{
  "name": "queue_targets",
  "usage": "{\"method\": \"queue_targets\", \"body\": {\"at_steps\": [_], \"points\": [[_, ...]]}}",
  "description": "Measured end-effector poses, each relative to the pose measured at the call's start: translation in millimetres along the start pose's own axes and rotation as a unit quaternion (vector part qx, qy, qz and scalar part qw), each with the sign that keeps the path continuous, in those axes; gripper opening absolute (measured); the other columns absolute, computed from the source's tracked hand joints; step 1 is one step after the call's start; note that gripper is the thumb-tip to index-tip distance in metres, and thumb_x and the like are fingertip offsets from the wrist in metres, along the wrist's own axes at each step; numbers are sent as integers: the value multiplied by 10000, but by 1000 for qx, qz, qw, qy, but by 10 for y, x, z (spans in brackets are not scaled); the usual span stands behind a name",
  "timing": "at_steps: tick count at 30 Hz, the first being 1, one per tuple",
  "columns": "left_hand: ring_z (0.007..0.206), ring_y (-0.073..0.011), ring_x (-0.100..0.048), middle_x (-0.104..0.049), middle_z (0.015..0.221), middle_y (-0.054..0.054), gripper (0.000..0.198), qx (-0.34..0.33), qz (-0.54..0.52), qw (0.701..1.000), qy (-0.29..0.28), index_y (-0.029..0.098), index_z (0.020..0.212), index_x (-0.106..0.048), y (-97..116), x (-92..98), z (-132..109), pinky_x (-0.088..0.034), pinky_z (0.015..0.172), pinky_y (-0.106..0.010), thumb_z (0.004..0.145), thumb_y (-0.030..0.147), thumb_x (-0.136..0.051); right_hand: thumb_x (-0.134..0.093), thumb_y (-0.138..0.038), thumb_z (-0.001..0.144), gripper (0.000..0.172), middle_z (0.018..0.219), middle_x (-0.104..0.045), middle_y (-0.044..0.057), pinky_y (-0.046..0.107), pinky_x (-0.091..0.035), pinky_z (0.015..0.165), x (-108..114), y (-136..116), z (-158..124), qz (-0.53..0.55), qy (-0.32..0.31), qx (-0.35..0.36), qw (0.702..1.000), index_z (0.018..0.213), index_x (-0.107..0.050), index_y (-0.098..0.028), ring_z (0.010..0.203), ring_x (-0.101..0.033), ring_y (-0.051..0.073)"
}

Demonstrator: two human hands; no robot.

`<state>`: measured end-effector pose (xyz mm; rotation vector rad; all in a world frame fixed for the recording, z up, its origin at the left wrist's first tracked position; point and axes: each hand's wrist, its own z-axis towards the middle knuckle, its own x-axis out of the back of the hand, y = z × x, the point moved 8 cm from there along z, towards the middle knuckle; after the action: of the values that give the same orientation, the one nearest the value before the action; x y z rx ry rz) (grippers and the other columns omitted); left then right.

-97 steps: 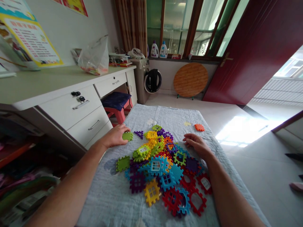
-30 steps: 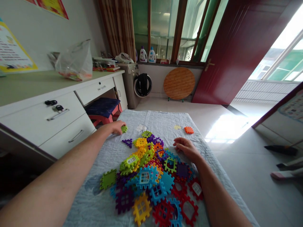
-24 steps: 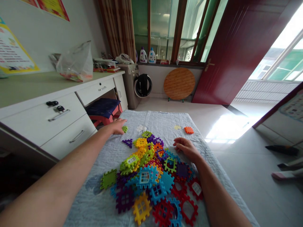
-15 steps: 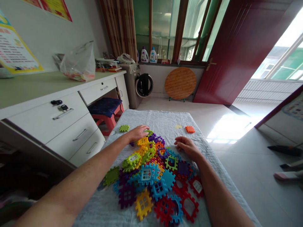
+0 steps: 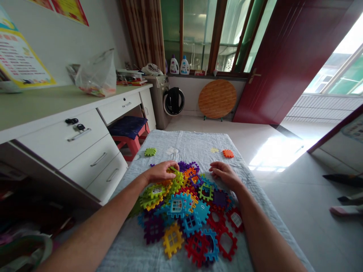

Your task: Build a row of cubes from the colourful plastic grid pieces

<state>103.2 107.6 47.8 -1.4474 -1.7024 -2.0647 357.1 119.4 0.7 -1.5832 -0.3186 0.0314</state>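
Note:
My left hand (image 5: 162,172) is closed over the far left of a pile of toothed plastic building tiles, its fingers and thumb pinching a yellow-green building tile (image 5: 173,169) seen nearly edge-on. Just below it lie more yellow-green tiles (image 5: 178,182) and an orange tile (image 5: 189,174). My right hand (image 5: 225,174) rests at the pile's right side, fingers loosely bent and slightly apart, with nothing visible in them. Nearest to it are a green frame tile (image 5: 205,192) and a solid purple tile (image 5: 220,198). Blue, red and yellow tiles overlap nearer me.
A pale cloth (image 5: 195,141) covers the table. A single green tile (image 5: 150,152) lies at its far left and an orange tile (image 5: 228,153) at its far right. Left stand a white desk (image 5: 98,138) with drawers and a stool (image 5: 129,128).
My left hand has drawn back toward me and slightly left, with a yellow-green building tile now between its fingers. The right hand has stayed in place.

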Motion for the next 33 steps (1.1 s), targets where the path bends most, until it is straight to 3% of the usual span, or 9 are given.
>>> {"method": "queue_targets", "body": {"at_steps": [4, 11, 15, 17, 19, 23, 26, 29, 33], "points": [[801, -181, -582, -625, 853, 1, 280, 24, -89, 996, -16, 184, 985, -592, 6, -20, -167, -450, 743, -275, 783, 373, -544, -611, -370, 743, 326, 875, -662, 37, 268, -482, 616, -11, -4, -6, -26, -11, 3, 1000, 1006, -580, -180, 638, -564, 114], [783, -191, -595, -647, 792, -2, 334, 46, -64, 997, 24, 185, 850, -652, 59, 97, -369, -446, 735, -285, 814, 490, -522, -596, -355, 784, 357, 963, -664, 40, 256, -459, 664, -122, -109, -68, -136, -87, 18, 987, 1099, -600, -188, 753, -573, 133], [896, -206, -600, -648, 930, -34, 312, 32, -10, 989, 143, 188, 828, -649, -44, 257, -459, -458, 825, -305, 813, 480, -538, -575, -390, 811, 302, 770, -651, 6, 241, -409, 578, -234, -173, -141, -202, -171, 13, 964, 1010, -676, -187, 638, -532, 120], [956, -213, -594, -628, 1018, -55, 303, 42, 5, 973, 228, 190, 881, -636, -202, 342, -522, -471, 841, -314, 806, 471, -552, -583, -405, 807, 296, 805, -667, 13, 254, -427, 635, -259, -214, -177, -188, -203, 17, 961, 964, -695, -180, 695, -558, 134], [1003, -220, -588, -615, 1070, -66, 295, 55, 13, 962, 266, 195, 903, -630, -384, 350, -562, -480, 854, -326, 805, 463, -552, -590, -425, 805, 304, 870, -684, 30, 274, -443, 722, -255, -250, -199, -152, -216, 20, 964, 922, -702, -168, 780, -583, 153], [1040, -233, -585, -626, 1074, -71, 287, 52, 16, 965, 258, 199, 886, -641, -616, 273, -568, -473, 896, -347, 803, 458, -552, -597, -441, 796, 323, 892, -700, 52, 301, -461, 779, -214, -246, -154, -90, -180, 5, 979, 930, -682, -160, 836, -612, 171], [985, -221, -604, -638, 1038, -62, 296, 55, -2, 969, 239, 199, 928, -638, -661, 231, -561, -480, 873, -342, 808, 456, -550, -599, -371, 788, 282, 925, -701, 54, 308, -475, 777, -209, -271, -40, -129, -117, 9, 985, 979, -664, -173, 858, -624, 181], [954, -212, -608, -643, 998, -55, 295, 49, -13, 970, 236, 195, 942, -636, -616, 221, -563, -479, 865, -335, 809, 445, -554, -568, -260, 784, 268, 971, -690, 54, 314, -475, 784, -305, -385, 89, -251, -87, 41, 963, 1026, -658, -190, 864, -624, 183], [940, -213, -613, -652, 967, -51, 282, 39, -17, 970, 239, 191, 916, -647, -567, 218, -568, -478, 870, -332, 795, 432, -565, -566, -158, 738, 517, 1228, -602, 94, 379, -430, 924, -554, -546, 232, -373, -101, 117, 915, 1253, -543, -197, 1067, -571, 227]]}}
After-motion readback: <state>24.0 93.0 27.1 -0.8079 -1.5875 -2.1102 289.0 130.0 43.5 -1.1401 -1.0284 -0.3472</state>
